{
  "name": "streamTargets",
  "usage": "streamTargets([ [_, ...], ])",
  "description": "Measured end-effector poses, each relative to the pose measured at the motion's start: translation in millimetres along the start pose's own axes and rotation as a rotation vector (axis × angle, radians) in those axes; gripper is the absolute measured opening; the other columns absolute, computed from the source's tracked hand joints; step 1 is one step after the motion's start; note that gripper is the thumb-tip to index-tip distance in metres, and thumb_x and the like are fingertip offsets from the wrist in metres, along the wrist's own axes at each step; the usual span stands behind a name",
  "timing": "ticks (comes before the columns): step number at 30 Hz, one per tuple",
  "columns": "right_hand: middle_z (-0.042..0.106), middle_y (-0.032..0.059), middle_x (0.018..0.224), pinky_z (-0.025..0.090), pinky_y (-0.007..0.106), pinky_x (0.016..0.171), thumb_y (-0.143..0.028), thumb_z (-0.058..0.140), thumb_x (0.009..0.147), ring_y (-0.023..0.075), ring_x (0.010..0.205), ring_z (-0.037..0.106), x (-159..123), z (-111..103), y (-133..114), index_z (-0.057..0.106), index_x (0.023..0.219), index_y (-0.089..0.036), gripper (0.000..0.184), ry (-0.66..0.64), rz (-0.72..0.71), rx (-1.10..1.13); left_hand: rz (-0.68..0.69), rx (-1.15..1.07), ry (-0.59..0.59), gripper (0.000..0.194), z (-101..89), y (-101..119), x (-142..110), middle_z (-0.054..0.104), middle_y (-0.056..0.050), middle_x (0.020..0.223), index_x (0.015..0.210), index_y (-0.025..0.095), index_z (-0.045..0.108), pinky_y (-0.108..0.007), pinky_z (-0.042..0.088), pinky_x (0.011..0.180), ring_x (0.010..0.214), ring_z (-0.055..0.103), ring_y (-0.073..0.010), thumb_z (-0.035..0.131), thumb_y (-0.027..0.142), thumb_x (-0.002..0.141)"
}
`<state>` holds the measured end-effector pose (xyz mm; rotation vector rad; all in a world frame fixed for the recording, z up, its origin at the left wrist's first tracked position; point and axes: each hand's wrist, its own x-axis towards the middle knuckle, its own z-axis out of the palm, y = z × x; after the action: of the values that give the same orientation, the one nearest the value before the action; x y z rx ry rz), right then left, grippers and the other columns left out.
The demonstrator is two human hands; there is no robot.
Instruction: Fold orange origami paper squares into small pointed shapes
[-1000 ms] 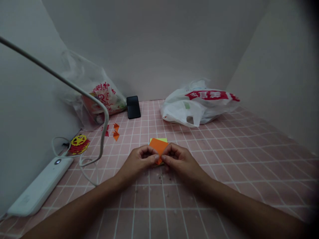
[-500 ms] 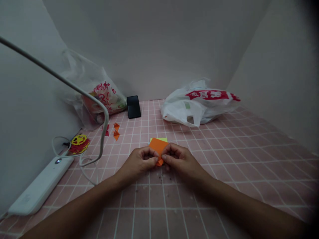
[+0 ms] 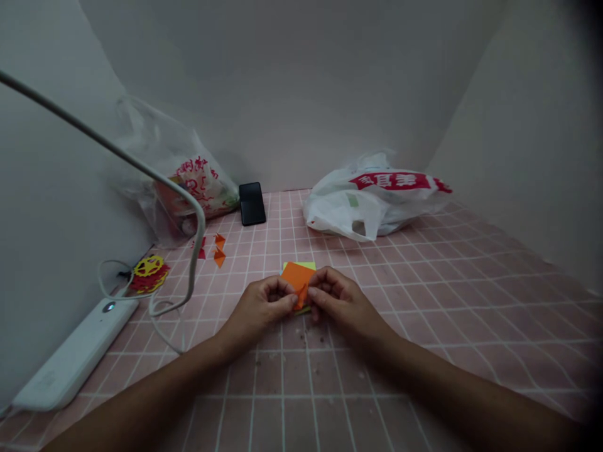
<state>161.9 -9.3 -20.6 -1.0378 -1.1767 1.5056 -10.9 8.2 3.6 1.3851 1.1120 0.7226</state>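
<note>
A small folded piece of orange paper [image 3: 301,296] is pinched between my two hands. My left hand [image 3: 268,302] is closed on its left side, thumb and forefinger together. My right hand [image 3: 340,297] is closed at its upper right, and the fingertips cover part of the folds. Just behind and below it lies a square orange sheet [image 3: 296,273], turned slightly askew on a yellow-green sheet [image 3: 308,265]. Two small orange origami birds [image 3: 219,256] stand farther off to the left, beside a red paper piece [image 3: 202,248] partly hidden by a cable.
A white cable [image 3: 196,251] arches in from the left near a white power bank [image 3: 70,358]. Yellow and red cutouts [image 3: 149,270] lie by the left wall. Behind are a black phone [image 3: 253,204], a clear bag [image 3: 207,188] and a white bag [image 3: 348,210] on the pink checked surface [image 3: 424,282].
My right fingertips have shifted slightly up and away from my left ones. The folded paper's lower tip has moved up, and a pointed flap now shows between the hands.
</note>
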Motion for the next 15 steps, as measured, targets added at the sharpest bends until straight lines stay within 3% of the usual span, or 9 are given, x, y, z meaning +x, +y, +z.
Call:
streamTargets([
  [4, 0.055, -0.0044, 0.051, 0.036, 0.023, 0.046, -0.035, 0.063, 0.082, 0.0100, 0.044, 0.048, -4.4, 2.7, -1.7, 0.052, 0.073, -0.020, 0.021, -0.077, 0.078, -0.051, 0.028, 0.023, 0.033, 0.019, 1.4, 0.4, -1.2, 0.056, 0.003, 0.066, 0.072, 0.018, 0.055, -0.024, 0.039, 0.059, 0.060, 0.050, -0.0115, 0.066, 0.033, 0.072],
  [10, 0.052, -0.0057, 0.051, 0.034, 0.022, 0.046, -0.032, 0.064, 0.082, 0.0093, 0.045, 0.046, -8.3, 6.4, -1.7, 0.051, 0.072, -0.020, 0.020, -0.073, 0.083, -0.082, 0.146, 0.231, 0.065, 0.008, 3.9, -3.8, -4.6, 0.059, 0.002, 0.069, 0.072, 0.018, 0.059, -0.025, 0.041, 0.062, 0.065, 0.053, -0.0137, 0.061, 0.024, 0.076],
  [15, 0.052, -0.0047, 0.054, 0.033, 0.023, 0.045, -0.033, 0.061, 0.086, 0.0096, 0.046, 0.044, -7.5, 4.1, -1.9, 0.050, 0.071, -0.020, 0.023, -0.072, 0.032, -0.169, 0.230, 0.324, 0.039, 0.017, 2.9, -3.6, -8.5, 0.061, -0.001, 0.073, 0.075, 0.017, 0.062, -0.026, 0.043, 0.066, 0.070, 0.055, -0.0154, 0.055, 0.028, 0.086],
])
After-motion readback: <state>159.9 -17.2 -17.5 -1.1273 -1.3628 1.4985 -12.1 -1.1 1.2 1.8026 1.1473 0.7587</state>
